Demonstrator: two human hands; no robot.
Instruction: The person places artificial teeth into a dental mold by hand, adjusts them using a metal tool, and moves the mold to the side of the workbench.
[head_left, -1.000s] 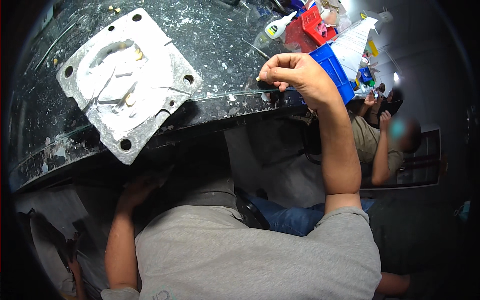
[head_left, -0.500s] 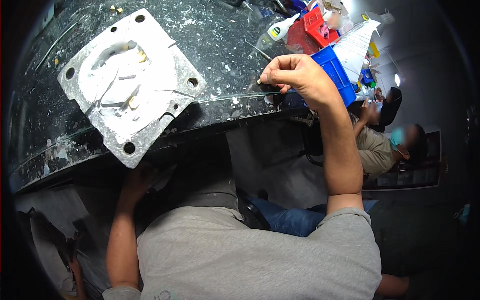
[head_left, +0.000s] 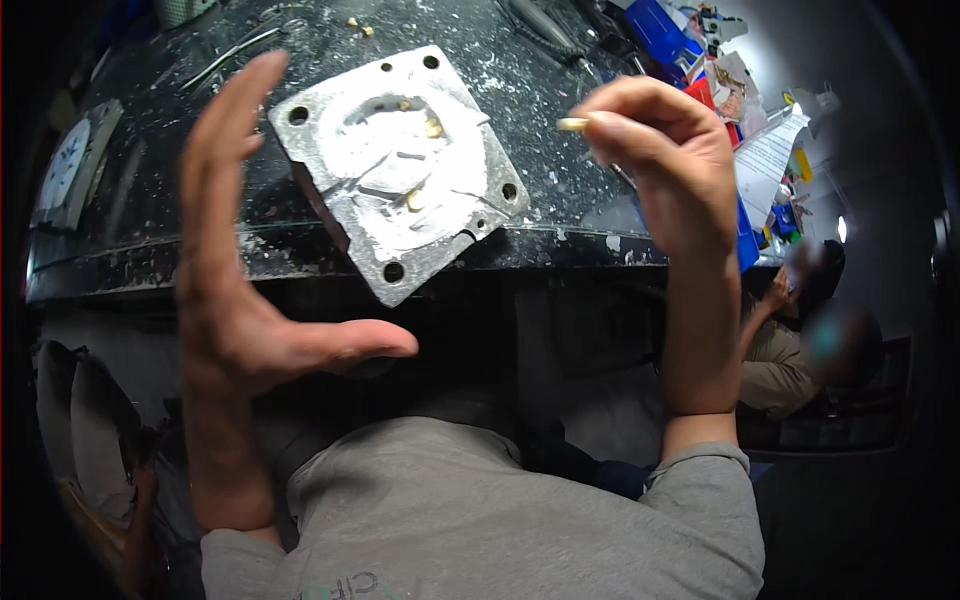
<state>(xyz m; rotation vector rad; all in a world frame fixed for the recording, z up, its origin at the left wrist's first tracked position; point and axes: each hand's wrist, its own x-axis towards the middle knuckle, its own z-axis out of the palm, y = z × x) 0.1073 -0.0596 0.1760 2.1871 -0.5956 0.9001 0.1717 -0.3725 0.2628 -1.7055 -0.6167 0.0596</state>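
A square metal flask half point(head_left: 470, 212) filled with white plaster point(head_left: 385, 180) lies on the dark bench, its near corner jutting past the bench edge. Small yellowish pieces point(head_left: 433, 127) sit in the plaster's hollows. To the right of the flask, my right hand point(head_left: 680, 160) is raised, thumb and forefinger pinching a small, pale yellow piece point(head_left: 574, 124); its exact kind is too small to tell. My left hand point(head_left: 225, 290) holds nothing. Its fingers point up beside the flask's left side and its thumb stretches across below the near corner, apart from the fingers.
Another metal plate with a white round centre point(head_left: 68, 165) stands at the far left. Thin metal tools point(head_left: 235, 55) and yellow bits point(head_left: 367, 31) lie behind the flask. A handpiece-like tool point(head_left: 545, 28), blue bins point(head_left: 660, 30) and paper point(head_left: 765, 150) are at right. A seated person point(head_left: 780, 365) is beyond.
My left hand has risen from below the bench edge to beside the flask, fingers spread. My right hand, still pinching the small piece, has lifted off the bench. The view has shifted left.
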